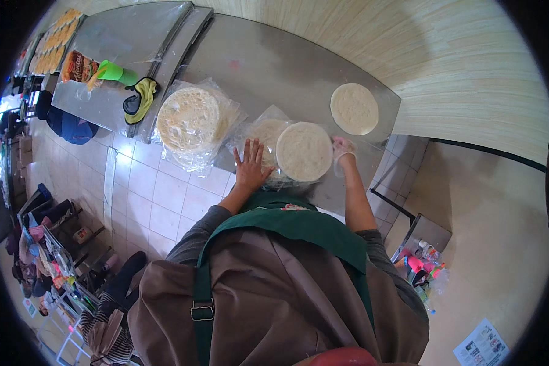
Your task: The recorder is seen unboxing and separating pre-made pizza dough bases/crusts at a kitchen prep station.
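Observation:
My left hand [251, 168] is bare and lies flat with spread fingers on a clear plastic bag [266, 120] that has pale round flatbreads in it. A single flatbread [304, 152] lies over the right part of that bag. At its right edge is my right hand [344, 150], in a clear plastic glove with the fingers curled; whether they pinch anything is too small to tell. Another flatbread [354, 109] lies by itself further back, near the table's right end. Left of my hands, a larger stack of bagged flatbreads [188, 120] reaches the front edge.
The steel table [256, 59] meets a wall at the back. On the adjoining steel surface [132, 32] are a yellow-and-black cloth item [141, 100], a green cup [111, 71] and a printed food package [79, 67]. A person [73, 123] is beyond it. Bottles [429, 251] stand low at right.

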A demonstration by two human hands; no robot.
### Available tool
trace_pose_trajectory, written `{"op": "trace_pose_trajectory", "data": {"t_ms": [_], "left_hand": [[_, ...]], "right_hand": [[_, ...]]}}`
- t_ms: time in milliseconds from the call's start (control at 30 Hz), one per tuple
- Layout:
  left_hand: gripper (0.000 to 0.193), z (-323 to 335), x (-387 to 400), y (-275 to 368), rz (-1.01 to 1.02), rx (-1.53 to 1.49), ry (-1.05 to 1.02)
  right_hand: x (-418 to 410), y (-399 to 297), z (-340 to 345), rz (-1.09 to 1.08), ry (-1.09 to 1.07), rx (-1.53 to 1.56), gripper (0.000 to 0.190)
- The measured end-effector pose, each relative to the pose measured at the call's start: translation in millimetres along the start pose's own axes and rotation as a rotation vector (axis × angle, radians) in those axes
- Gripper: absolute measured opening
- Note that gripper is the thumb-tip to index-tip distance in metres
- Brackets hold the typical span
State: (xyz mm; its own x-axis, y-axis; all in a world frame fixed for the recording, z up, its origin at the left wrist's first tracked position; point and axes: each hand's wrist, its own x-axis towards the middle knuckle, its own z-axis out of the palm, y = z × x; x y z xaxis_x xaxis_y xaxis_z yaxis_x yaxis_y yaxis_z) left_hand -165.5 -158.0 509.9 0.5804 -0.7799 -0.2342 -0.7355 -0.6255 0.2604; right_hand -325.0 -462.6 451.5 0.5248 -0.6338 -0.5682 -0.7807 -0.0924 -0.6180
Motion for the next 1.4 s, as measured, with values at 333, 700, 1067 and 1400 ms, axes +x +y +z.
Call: {"op": "trace_pose_trajectory", "data": {"t_ms": [333, 700, 1067, 1400], "left_hand": [[0.085, 5.7, 22.6, -10.6, 0.279, -0.03, 0.01], [0.087, 7.8, 24.0, -12.9, 0.294, -0.078, 0.012], [0.084, 10.6, 23.1, -15.4, 0.3, -0.075, 0.031], [0.085, 31.1, 16.0, -22.8, 0.293, -0.197, 0.133]], "right_hand": [[-11.1, -28.3, 8.6, 0.141, -0.17, 0.39, 0.042], [-97.6, -44.5, -89.1, -0.137, 0.444, 0.542, 0.041], [36.3, -97.6, -22.1, -0.463, 0.49, -0.672, 0.039], [33.0, -185.7, 100.4, -0.271, -0.218, -0.392, 0.034]]}}
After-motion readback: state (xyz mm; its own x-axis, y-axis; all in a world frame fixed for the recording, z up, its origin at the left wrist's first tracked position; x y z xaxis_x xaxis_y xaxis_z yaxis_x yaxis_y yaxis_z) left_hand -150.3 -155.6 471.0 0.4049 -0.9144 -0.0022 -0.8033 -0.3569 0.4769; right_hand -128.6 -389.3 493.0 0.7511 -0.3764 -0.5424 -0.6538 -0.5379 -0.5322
